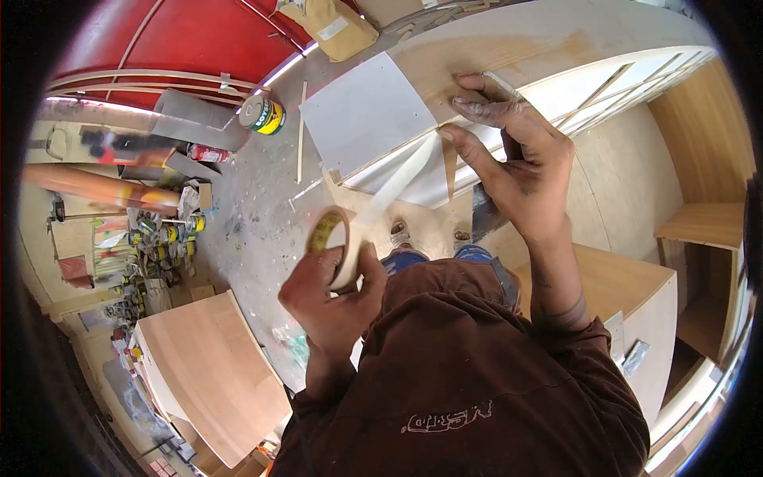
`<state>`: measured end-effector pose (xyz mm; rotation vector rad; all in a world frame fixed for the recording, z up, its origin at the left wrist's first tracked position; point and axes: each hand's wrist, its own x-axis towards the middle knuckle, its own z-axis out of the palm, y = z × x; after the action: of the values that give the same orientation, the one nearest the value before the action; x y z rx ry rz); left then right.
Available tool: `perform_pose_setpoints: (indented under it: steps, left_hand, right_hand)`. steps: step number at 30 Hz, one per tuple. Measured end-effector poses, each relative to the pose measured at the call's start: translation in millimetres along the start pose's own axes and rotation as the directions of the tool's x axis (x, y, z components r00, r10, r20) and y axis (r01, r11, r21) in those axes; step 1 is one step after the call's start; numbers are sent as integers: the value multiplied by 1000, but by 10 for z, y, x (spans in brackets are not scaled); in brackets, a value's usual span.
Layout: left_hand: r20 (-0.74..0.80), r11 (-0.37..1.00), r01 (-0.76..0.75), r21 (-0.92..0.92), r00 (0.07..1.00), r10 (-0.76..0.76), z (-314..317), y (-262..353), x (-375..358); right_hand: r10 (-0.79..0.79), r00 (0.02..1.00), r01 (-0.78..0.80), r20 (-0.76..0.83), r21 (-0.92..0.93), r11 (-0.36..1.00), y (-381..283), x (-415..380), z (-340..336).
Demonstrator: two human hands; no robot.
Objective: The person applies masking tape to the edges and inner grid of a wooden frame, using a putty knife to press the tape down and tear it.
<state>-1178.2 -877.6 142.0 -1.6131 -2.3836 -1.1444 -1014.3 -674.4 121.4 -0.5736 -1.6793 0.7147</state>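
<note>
In my left hand (pixel 330 298) is a roll of masking tape (pixel 324 234), with the fingers closed around it. A pale strip of tape (pixel 397 183) stretches from the roll up to the edge of a curved wooden panel (pixel 509 48). There my right hand (pixel 517 151) has its thumb tip at the strip's far end, against the edge. Its other fingers are bent and spread apart over the panel's top, with whitish residue on them. Beside the thumb, a light grey sheet (pixel 366 111) lies over the panel's left end.
A yellow and black can (pixel 263 115) stands on the stained floor (pixel 246 207) beside a thin wooden strip (pixel 301 131). Lower left is a wooden cabinet (pixel 214 370); on the right are wooden shelves (pixel 703 226). Several cans (pixel 168 232) crowd the left wall. A long tube-like shape (pixel 103 189) is blurred.
</note>
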Motion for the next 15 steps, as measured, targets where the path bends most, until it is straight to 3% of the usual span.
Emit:
perform_pose_setpoints:
  steps: [4, 7, 9, 15]
  left_hand:
    - [-34, 998, -54, -42, 998, 53, -20, 113, -20]
    - [-9, 999, -16, -42, 1000, 16, -52, 132, -1]
    - [-8, 998, -2, -57, 1000, 1, -43, 118, -10]
    - [-18, 998, -24, -62, 1000, 23, -9, 77, -2]
  right_hand:
    - [13, 1000, -13, 5, 6, 1000, 8, 10, -5]
    - [36, 999, -36, 4, 56, 998, -4, 15, -6]
    - [94, 991, -106, 90, 139, 985, -9, 2, -25]
    - [124, 990, -133, 73, 139, 981, -36, -10, 4]
